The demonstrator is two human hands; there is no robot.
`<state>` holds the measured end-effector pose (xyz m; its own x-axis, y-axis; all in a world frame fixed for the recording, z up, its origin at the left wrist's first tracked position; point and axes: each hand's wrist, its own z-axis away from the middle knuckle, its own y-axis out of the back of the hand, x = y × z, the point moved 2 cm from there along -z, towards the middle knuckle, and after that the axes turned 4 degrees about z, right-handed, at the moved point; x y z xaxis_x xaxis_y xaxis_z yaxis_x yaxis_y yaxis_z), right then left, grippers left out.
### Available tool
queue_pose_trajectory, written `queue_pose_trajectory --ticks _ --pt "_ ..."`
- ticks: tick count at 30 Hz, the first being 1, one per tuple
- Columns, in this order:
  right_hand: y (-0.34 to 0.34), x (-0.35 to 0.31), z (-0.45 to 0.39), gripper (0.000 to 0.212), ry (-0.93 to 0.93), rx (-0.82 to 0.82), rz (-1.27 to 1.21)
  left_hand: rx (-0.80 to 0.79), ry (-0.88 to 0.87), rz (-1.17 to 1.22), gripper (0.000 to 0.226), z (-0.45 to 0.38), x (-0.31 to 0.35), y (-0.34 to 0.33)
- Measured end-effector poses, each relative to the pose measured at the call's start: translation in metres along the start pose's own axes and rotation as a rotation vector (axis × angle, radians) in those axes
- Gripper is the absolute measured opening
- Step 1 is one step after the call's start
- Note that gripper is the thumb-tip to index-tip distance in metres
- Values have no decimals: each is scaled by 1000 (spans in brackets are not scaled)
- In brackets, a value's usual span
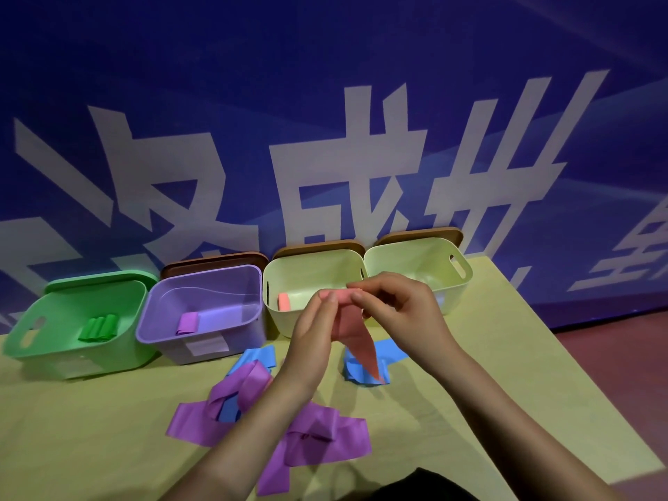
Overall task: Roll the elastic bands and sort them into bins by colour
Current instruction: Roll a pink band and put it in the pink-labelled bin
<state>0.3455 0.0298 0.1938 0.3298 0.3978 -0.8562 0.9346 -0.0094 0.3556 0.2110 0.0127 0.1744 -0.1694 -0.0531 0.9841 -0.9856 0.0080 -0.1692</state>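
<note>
We hold the pink band [352, 334] above the table, in front of the cream bin [311, 276] — left hand [314, 330] and right hand [394, 309] both pinching its rolled top. If either pinch slackens, we judge the hanging tail could unwind the roll.

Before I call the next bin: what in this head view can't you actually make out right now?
- Rightmost cream bin: its floor is hidden behind the right hand and the pink band.
- Pink band's rolled end: covered by the fingers of both hands; left hand.
- Blue bands: partly under the pink band's tail, count unclear.
- Label on the purple bin: too blurred to read.
</note>
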Motion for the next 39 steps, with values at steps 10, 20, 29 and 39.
queue_pose_trajectory --ticks 10,20,29,39 --pt "-3 -2 2 12 224 106 200 -23 84 163 32 -7 -6 5" --pt "-4 3 -6 20 335 82 257 42 225 206 32 -14 -5 9" --pt "5 6 -7 23 363 -54 294 9 176 122 30 -14 -2 11" --pt "-1 11 -1 16 -57 -21 -82 -56 10 -39 25 -11 0 7"
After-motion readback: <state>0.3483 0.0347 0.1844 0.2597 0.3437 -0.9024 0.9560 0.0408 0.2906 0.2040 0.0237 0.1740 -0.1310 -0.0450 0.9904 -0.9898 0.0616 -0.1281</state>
